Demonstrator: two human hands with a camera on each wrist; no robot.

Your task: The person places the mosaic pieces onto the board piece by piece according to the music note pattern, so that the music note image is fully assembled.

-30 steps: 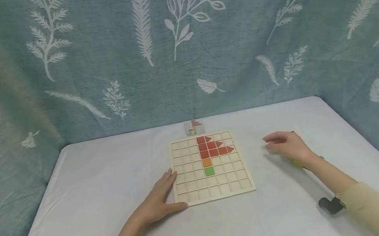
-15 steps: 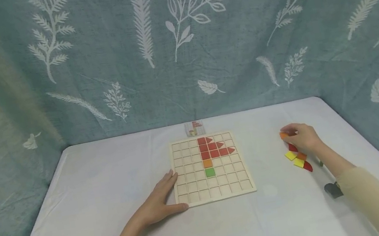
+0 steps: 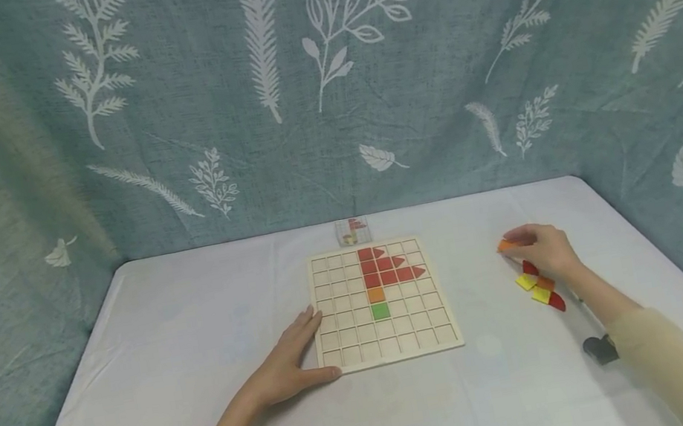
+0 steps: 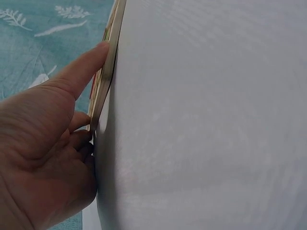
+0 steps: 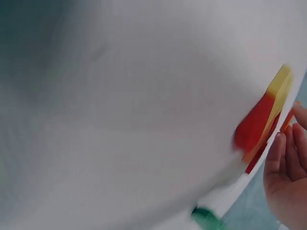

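Observation:
A pale wooden grid board (image 3: 350, 334) lies flat on the table. Red squares and points (image 3: 387, 264), an orange square (image 3: 376, 295) and a green square (image 3: 380, 310) sit in its cells. My left hand (image 3: 282, 366) rests at the board's left side, thumb on the near-left corner and fingertips on the left edge; the left wrist view shows the thumb (image 4: 88, 62) along the board's side. To the right of the board, my right hand (image 3: 544, 247) pinches an orange tile (image 3: 505, 246) between thumb and fingers. Its hidden side is behind the fingers.
Beside my right hand lie yellow tiles (image 3: 541, 295), an orange tile (image 3: 546, 283) and red rounded pieces (image 3: 556, 302). A green piece (image 5: 207, 218) shows in the right wrist view. Behind the board stands a small pattern card (image 3: 353, 231). A patterned curtain (image 3: 281, 178) hangs behind the table.
My right hand has moved right to the loose pieces and now pinches an orange tile, which has shifted slightly left over the last half second. The left hand stays on the board.

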